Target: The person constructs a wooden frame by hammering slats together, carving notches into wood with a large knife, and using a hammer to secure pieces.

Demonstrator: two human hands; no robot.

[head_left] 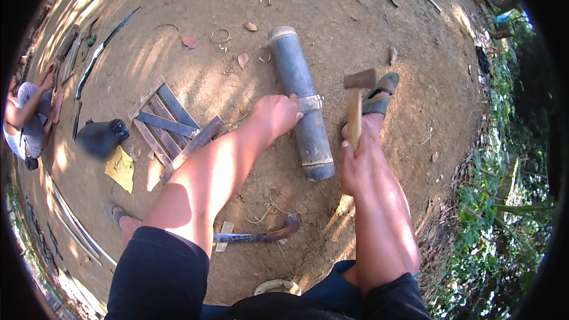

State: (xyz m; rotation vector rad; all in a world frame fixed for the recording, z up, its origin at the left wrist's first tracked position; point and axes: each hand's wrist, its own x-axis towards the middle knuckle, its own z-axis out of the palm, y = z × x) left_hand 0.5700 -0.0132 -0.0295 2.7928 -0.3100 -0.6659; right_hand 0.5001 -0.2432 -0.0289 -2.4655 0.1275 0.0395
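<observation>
A dark cylinder point(293, 65), perhaps a drum or a bamboo tube, lies on the dirt before me with pale bands around both ends. Around its middle runs a wider light band point(310, 104). My left hand point(277, 117) is closed, its fingers against the cylinder's left side at this band; anything pinched in them is hidden. In my right hand point(354, 172) is a hammer point(354, 109), gripped low on its wooden handle. The rusty hammer head points up and away, right of the cylinder and apart from it, beside my sandalled foot point(379, 98).
A low wooden frame point(172, 121) lies left of my left arm. Near my feet is a knife point(249, 237) with a curved handle. Farther left are a black bag point(102, 137), yellow cloth point(121, 169), a long blade point(98, 53) and a seated person point(29, 112). Plants point(492, 207) edge the right.
</observation>
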